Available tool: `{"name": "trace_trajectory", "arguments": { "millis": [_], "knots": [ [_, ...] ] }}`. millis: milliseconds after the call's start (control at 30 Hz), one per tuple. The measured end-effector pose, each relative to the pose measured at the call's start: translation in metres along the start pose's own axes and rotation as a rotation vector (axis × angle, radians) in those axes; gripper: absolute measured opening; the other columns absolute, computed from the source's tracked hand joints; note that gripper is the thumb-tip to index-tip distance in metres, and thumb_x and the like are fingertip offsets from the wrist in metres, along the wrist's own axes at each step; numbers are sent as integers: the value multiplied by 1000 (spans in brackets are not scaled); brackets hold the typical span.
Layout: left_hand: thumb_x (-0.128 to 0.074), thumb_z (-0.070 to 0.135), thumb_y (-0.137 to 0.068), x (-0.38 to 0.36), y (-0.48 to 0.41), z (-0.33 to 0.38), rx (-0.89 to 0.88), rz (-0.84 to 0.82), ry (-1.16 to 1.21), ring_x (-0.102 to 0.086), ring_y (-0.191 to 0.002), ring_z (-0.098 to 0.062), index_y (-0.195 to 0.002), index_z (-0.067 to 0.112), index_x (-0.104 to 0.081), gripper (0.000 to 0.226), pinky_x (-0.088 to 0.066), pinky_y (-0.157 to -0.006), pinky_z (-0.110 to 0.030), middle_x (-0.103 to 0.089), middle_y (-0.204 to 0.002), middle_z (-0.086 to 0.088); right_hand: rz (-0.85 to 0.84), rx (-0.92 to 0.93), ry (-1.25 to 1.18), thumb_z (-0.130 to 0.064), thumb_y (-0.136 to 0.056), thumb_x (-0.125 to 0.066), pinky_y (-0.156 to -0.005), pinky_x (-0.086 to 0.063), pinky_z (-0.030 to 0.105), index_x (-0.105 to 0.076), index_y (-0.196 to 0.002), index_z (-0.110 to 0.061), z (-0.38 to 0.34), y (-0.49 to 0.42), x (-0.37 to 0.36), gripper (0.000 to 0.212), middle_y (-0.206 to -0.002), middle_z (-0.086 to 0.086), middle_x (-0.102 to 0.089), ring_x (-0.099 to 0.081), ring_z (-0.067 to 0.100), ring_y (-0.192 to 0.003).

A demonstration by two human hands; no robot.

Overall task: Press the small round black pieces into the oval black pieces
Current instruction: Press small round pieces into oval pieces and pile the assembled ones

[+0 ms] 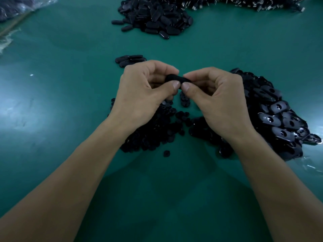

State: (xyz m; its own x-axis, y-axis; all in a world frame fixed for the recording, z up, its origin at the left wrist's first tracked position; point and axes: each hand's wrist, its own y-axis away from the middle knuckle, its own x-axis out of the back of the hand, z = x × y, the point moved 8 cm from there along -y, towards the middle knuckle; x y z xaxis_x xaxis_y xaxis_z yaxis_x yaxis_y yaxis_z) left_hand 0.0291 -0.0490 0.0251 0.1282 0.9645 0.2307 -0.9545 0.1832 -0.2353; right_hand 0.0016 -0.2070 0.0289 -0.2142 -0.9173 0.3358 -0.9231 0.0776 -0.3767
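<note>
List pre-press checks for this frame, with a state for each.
1. Oval piece pinched by both left hand and right hand: ok.
2. Its hole filled or empty: cannot tell, fingers cover it.
3. Piece held off the green table: ok.
4. Pile of small round pieces close under the left wrist: ok.
5. Pile of holed oval pieces beside the right hand: ok.

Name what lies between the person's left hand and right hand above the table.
A black piece, seemingly oval, pinched by the fingers of both left hand and right hand; head view.
</note>
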Motion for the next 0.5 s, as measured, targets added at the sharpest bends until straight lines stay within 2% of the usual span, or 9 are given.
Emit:
{"name": "trace_trajectory", "arguments": {
  "millis": [233,500],
  "knots": [
    [-78,0,-85,2,0,1,17,-5,9,-72,-64,-13,-92,19,-73,20,-61,-68,-25,-75,-71,5,-7,36,35,-18,-89,-75,-74,-57,22,-67,-91,-36,-3,2,-1,19,-83,-15,-74,-71,5,-79],
    [-77,-2,-85,0,1,0,27,-27,22,-72,-63,-14,-92,19,-73,22,-61,-68,-25,-76,-73,0,-24,36,50,-18,-89,-76,-74,-58,22,-69,-93,-33,-3,1,0,16,-84,-13,-74,-72,5,-79]
  ]
}}
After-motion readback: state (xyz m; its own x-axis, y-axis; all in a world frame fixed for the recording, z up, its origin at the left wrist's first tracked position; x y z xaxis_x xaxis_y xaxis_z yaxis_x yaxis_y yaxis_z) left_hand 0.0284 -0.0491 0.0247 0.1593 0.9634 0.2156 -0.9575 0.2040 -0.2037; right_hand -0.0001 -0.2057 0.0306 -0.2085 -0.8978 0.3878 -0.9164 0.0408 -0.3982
